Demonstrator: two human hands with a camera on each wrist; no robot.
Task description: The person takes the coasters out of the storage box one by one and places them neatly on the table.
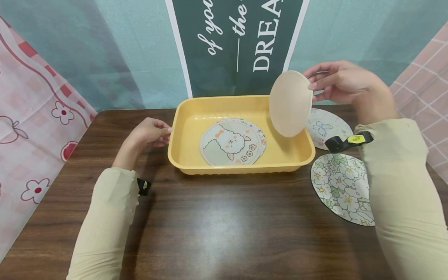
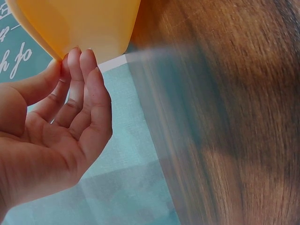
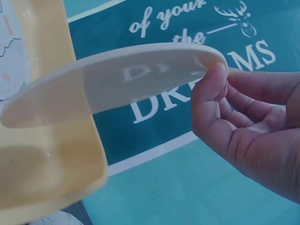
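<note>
My right hand [image 1: 327,81] pinches a round paper plate [image 1: 290,103] by its edge and holds it tilted, plain back toward me, above the right end of a yellow tray [image 1: 182,128]. In the right wrist view the plate [image 3: 117,79] is pinched between thumb and fingers [image 3: 211,93]. Inside the tray lies a plate with a sheep drawing [image 1: 229,143] on top of another plate. My left hand [image 1: 150,132] touches the tray's left rim with its fingertips [image 2: 77,58], fingers only lightly bent.
Two patterned paper plates lie on the brown table right of the tray: one with a butterfly [image 1: 327,126], one with flowers [image 1: 341,186]. A dark banner with white lettering [image 1: 241,39] hangs behind. Patterned cloths hang at both sides.
</note>
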